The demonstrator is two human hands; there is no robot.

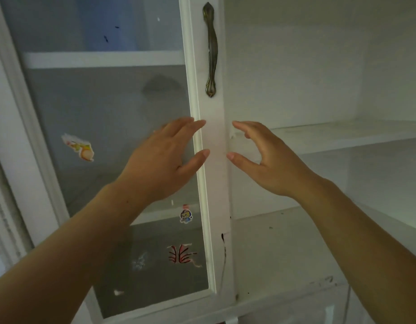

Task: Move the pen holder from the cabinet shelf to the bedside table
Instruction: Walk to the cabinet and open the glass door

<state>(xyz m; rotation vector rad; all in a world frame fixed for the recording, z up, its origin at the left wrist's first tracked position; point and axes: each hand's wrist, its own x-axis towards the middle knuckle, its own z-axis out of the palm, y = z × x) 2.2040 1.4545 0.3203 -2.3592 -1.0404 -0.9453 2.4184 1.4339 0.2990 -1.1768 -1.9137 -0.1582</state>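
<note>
Both hands are raised in front of a white cabinet. My left hand [162, 157] hovers open before the glass door [104, 127], fingers spread toward the door's white frame. My right hand [265, 157] is open too, thumb and fingers apart, just right of that frame, at the edge of the open compartment. Neither hand holds anything. The cabinet shelf [342, 136] on the right shows only a bare white board. No pen holder and no bedside table appear in the view.
A bronze handle [210, 50] runs down the door frame above my hands. Stickers [80, 148] and red scribbles [181, 253] mark the glass. A lower white shelf [284, 249] with dark specks lies beneath the right compartment.
</note>
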